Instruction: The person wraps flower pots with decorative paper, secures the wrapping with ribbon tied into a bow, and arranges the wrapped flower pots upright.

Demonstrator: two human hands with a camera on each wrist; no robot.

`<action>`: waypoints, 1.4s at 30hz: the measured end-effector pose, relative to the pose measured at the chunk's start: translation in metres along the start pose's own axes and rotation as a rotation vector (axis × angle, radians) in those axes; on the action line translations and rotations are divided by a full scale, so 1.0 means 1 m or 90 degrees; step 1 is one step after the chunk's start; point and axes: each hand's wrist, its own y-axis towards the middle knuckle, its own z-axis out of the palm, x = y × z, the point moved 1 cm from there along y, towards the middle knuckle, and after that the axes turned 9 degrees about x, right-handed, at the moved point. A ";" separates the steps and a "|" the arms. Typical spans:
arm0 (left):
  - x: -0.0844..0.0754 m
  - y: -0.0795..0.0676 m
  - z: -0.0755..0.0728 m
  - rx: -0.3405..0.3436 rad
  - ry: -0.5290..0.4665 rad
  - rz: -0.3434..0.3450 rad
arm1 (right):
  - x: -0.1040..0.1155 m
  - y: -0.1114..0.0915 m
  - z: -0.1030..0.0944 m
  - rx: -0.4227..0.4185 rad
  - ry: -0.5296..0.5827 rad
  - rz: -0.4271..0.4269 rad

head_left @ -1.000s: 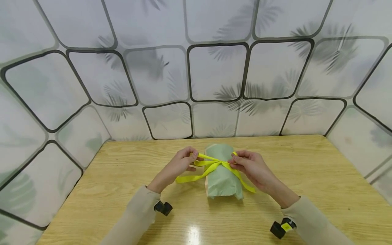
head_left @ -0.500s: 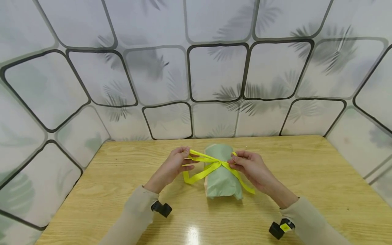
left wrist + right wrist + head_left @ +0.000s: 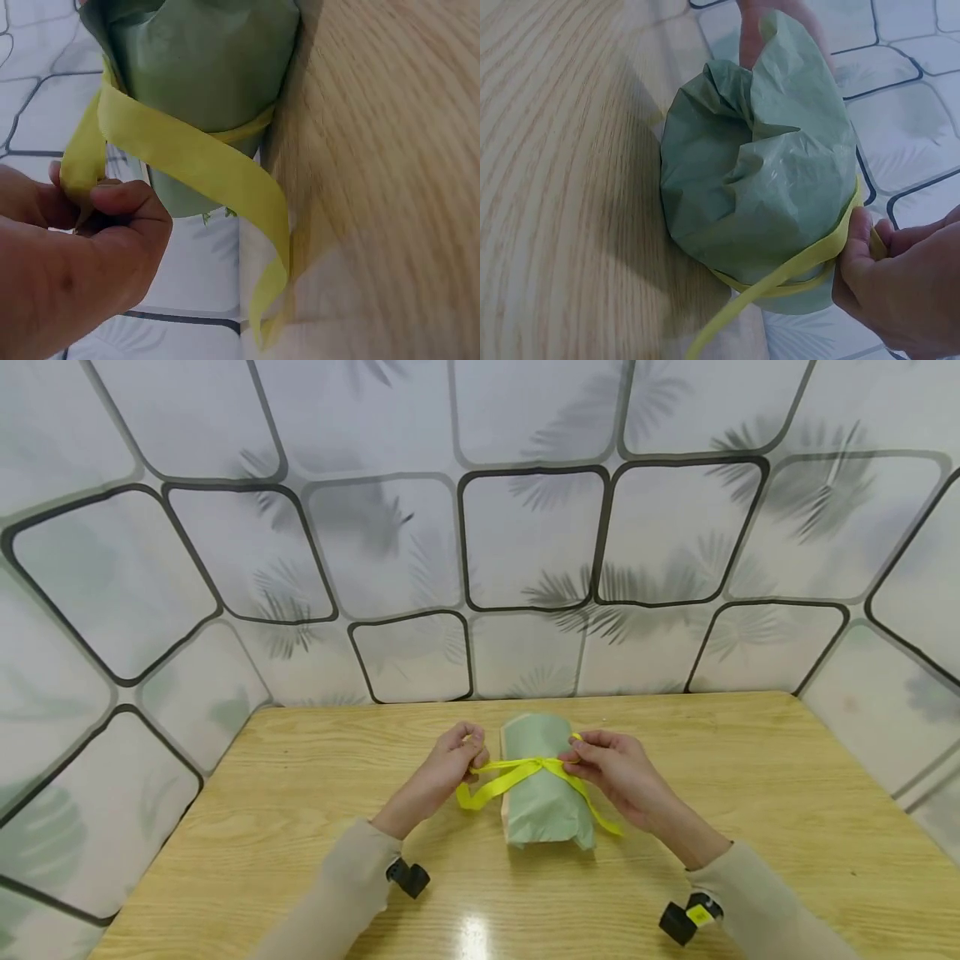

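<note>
A bundle wrapped in pale green paper (image 3: pixel 551 814) lies on the wooden table, its crumpled paper end (image 3: pixel 780 180) showing in the right wrist view. Round its middle runs a yellow ribbon (image 3: pixel 491 788), crossed or knotted on top. Left of the bundle, my left hand (image 3: pixel 446 767) pinches a stretch of this ribbon between thumb and fingers. A loose ribbon tail (image 3: pixel 270 289) curls down toward the table in the left wrist view. My right hand (image 3: pixel 618 772) pinches the ribbon close against the bundle's right side, near the knot. Another tail (image 3: pixel 603 820) hangs below that hand.
The wooden table (image 3: pixel 300 827) stretches to both sides and in front of the bundle. Behind it and at both sides stands a pale curtain (image 3: pixel 532 543) with dark rounded squares and leaf prints. Black wrist cameras (image 3: pixel 408 877) sit on both sleeves.
My left hand first drew the ribbon leftward, then came back right and slightly lower, its fingers more curled. The left ribbon tail has shifted with it. My right hand and the bundle stay put.
</note>
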 end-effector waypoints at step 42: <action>-0.003 0.001 0.003 0.176 0.105 -0.207 | -0.014 0.002 -0.020 0.122 -0.330 0.181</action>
